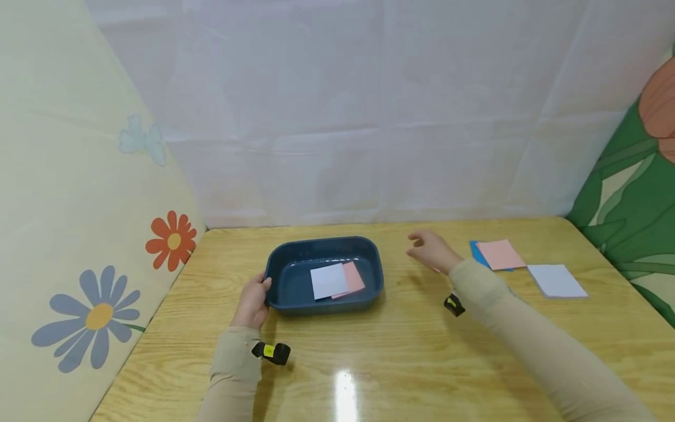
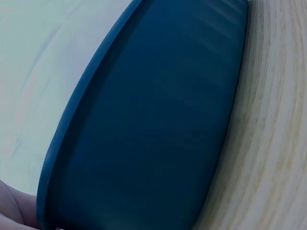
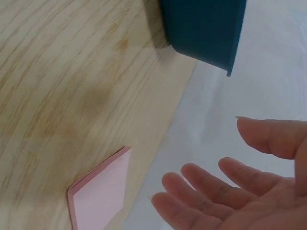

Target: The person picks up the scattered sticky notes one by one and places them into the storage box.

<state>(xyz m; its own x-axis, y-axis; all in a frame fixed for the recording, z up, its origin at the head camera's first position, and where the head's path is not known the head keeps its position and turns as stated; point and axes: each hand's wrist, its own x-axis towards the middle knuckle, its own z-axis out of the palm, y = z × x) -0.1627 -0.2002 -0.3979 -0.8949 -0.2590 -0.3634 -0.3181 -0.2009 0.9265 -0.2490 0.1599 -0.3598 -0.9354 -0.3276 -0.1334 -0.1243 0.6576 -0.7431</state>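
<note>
A dark blue rectangular basin [image 1: 324, 305] stands on the table. My left hand [image 1: 253, 303] grips its left end, thumb over the rim; part of that hand shows by the basin's rim [image 2: 72, 105] in the left wrist view. Inside lie a white square of paper [image 1: 328, 281] and a pink square [image 1: 354, 278] partly beneath it. To the right of the basin my right hand [image 1: 433, 251] is held above the table, holding nothing. Its fingers are apart and slightly bent in the right wrist view, near a pink square pad [image 3: 100, 191] on the table.
At the right of the table [image 1: 401, 351] lie a pink square pad [image 1: 502, 254] on top of a blue one [image 1: 479, 255], and a white square pad [image 1: 558, 280]. A white cloth [image 1: 343, 146] hangs behind the table; flowered cloth [image 1: 74, 193] stands at the left side.
</note>
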